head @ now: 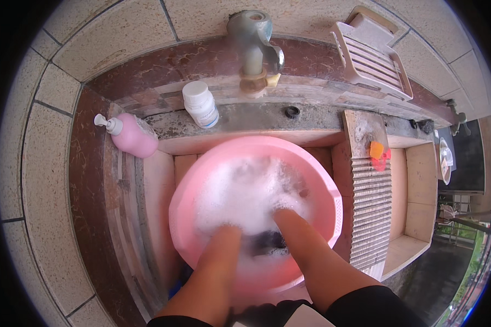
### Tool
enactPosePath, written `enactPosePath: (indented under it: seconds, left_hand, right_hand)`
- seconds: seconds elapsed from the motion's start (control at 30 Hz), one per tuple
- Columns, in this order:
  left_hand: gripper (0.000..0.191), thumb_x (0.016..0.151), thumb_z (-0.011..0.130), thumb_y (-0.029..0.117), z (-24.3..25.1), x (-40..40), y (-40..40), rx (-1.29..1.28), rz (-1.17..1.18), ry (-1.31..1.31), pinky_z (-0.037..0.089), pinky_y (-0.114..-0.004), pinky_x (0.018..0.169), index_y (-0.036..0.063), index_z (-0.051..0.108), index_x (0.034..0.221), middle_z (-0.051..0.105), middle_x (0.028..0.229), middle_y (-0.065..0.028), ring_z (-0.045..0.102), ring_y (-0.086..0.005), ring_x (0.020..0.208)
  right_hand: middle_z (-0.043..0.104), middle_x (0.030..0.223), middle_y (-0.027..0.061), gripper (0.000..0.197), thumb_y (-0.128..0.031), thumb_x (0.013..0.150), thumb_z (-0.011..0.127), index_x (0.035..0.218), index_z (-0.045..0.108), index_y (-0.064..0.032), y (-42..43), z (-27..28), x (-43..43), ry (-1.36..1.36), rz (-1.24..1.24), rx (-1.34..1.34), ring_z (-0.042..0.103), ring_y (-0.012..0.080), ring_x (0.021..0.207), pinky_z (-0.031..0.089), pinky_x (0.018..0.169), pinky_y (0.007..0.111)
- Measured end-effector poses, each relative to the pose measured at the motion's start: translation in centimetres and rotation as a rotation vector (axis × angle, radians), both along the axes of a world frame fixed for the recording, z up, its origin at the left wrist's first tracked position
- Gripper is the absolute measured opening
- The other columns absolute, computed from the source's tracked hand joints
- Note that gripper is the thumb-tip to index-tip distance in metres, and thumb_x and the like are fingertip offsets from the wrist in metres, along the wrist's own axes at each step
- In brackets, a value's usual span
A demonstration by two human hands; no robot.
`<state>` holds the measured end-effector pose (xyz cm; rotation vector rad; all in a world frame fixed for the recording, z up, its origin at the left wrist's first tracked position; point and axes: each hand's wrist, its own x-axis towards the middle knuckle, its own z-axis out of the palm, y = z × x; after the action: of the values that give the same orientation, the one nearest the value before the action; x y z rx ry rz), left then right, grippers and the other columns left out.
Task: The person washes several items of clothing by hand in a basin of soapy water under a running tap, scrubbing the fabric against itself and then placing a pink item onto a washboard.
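Note:
A pink plastic basin (188, 192) holds water topped with thick white suds (237, 192). Both my forearms reach down into it. My left wrist (226, 237) goes under the foam left of the middle, and my right wrist (285, 217) sinks in farther right. Foam hides both hands, so their fingers and anything held cannot be made out. Between the forearms, a dark item (266, 242), which looks like wet cloth, shows at the water's surface. More dark patches appear through thinner foam near the basin's far right side.
The basin sits in a tiled sink (163, 167) beside a ribbed washboard slab (372, 212) bearing an orange piece (376, 150). Behind stand a tap (253, 53), white bottle (201, 104) and black cap (292, 112). A pink pump bottle (133, 135) is left; a soap rack (374, 57) hangs right.

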<state>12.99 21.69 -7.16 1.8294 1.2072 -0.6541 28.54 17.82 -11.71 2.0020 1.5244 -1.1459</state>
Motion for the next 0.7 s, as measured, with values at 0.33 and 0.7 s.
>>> enactPosePath:
  seconds: [0.33,0.7]
  left_hand:
    - [0.046,0.079,0.061,0.039,4.6,-0.8,-2.6,0.190,0.203,-0.091,0.043,-0.046,0.099,0.0057,0.062,0.111,0.059,0.122,-0.0191,0.053,-0.0371,0.116]
    - [0.029,0.077,0.062,0.016,13.4,-6.4,-9.9,0.378,0.225,-0.021,0.045,-0.047,0.093,0.0146,0.062,0.105,0.052,0.118,-0.0138,0.047,-0.0351,0.116]
  right_hand:
    - [0.057,0.130,0.0131,0.076,-0.034,0.079,0.065,0.146,0.034,-0.0138,-5.3,5.3,4.1,0.217,-0.404,0.426,0.053,0.0285,0.123,0.041,0.104,0.044]
    - [0.068,0.100,0.0205,0.070,-0.042,0.064,0.082,0.111,0.060,0.0052,-6.7,29.7,0.6,0.477,-0.155,0.183,0.066,0.0317,0.095,0.051,0.081,0.037]
